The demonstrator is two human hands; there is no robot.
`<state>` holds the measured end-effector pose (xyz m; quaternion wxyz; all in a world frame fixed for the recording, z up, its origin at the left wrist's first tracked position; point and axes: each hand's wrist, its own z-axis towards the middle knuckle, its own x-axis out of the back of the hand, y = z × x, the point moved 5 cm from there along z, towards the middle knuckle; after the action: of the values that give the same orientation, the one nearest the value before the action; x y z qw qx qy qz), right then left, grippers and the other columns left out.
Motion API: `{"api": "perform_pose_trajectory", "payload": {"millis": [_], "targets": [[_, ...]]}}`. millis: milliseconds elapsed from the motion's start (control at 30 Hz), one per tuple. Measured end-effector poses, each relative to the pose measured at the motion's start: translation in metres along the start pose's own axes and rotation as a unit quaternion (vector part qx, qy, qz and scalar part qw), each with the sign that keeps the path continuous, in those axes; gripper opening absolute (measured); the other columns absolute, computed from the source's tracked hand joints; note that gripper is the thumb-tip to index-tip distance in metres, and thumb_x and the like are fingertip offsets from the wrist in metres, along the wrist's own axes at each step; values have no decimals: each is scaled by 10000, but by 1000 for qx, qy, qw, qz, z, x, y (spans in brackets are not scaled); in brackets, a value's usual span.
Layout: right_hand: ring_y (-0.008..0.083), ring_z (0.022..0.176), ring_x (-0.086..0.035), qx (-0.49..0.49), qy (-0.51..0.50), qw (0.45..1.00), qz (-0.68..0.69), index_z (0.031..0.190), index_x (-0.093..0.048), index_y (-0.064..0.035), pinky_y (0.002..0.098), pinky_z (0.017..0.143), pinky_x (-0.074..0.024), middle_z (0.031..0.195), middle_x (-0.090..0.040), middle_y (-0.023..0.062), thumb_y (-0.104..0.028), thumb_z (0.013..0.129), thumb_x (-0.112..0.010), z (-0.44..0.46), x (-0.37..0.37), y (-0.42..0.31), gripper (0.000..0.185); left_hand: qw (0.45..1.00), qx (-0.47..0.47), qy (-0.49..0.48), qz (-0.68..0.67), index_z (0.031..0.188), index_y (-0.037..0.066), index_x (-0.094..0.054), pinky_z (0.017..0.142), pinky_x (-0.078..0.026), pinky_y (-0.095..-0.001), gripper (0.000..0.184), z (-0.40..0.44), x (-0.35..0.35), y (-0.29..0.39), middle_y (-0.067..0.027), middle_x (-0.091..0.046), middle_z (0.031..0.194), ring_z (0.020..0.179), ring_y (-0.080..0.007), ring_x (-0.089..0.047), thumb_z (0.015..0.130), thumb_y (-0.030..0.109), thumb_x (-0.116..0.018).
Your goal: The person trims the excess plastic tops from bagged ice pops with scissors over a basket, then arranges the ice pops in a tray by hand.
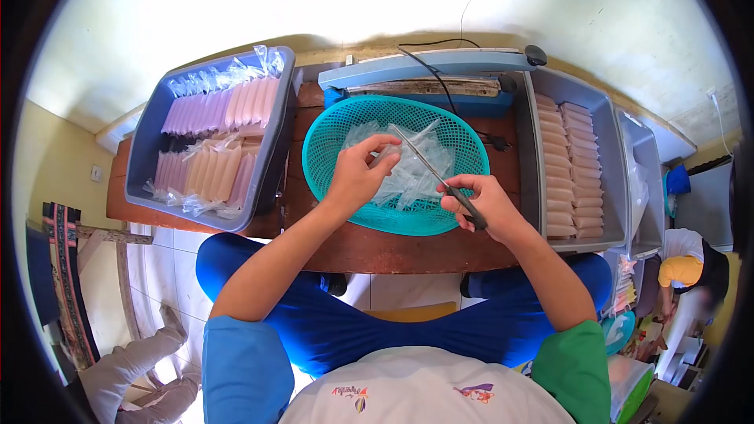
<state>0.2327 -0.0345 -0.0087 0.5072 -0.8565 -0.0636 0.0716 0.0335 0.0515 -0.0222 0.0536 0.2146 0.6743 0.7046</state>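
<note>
A pair of scissors (424, 161) with long metal blades and a dark handle is gripped in my right hand (484, 202), the blades pointing up and left. My left hand (357, 171) is beside the blade tips, its fingers bent and its thumb and index fingertips a little apart. I make out nothing held there, though its other fingers are partly hidden. Both hands are over a turquoise plastic basket (318, 188). Inside the basket lies a loose heap of clear plastic strips (428, 159), partly covered by my hands and the scissors.
A grey tub (271, 161) of filled pink and lilac plastic tubes stands left on the brown table (377, 255). Another grey tub (613, 188) at right holds rows of tubes. Blue bar-shaped equipment (424, 67) with a cable is behind the basket. Another person (687, 267) is far right.
</note>
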Motion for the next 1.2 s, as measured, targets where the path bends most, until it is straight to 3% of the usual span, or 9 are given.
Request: {"api": "perform_pose_trajectory", "payload": {"millis": [500, 967, 1200], "targets": [[57, 449, -499, 2, 3, 1000, 1, 1046, -641, 20, 213, 423, -370, 590, -558, -10, -281, 767, -803, 0, -3, 0, 442, 998, -18, -5, 68, 1103, 57, -669, 591, -448, -227, 249, -1, -1, -2, -50, -657, 902, 663, -76, -592, 859, 108, -673], [52, 447, -493, 9, -2, 1000, 9, 1035, -641, 27, 206, 418, -362, 582, -556, -8, -337, 769, -799, 2, -3, 5, 478, 994, -45, 9, 99, 1092, 81, -688, 549, -409, -235, 242, -2, -4, 0, -5, -616, 667, 634, -59, -577, 856, 132, -682], [46, 439, -481, 11, 7, 1000, 14, 1020, -646, 28, 202, 409, -339, 570, -551, -14, -328, 767, -804, 3, -2, 6, 464, 995, -46, 1, 86, 1095, 61, -671, 577, -450, -231, 260, -1, -4, -1, -50, -663, 813, 664, -79, -617, 842, 115, -696]]}}
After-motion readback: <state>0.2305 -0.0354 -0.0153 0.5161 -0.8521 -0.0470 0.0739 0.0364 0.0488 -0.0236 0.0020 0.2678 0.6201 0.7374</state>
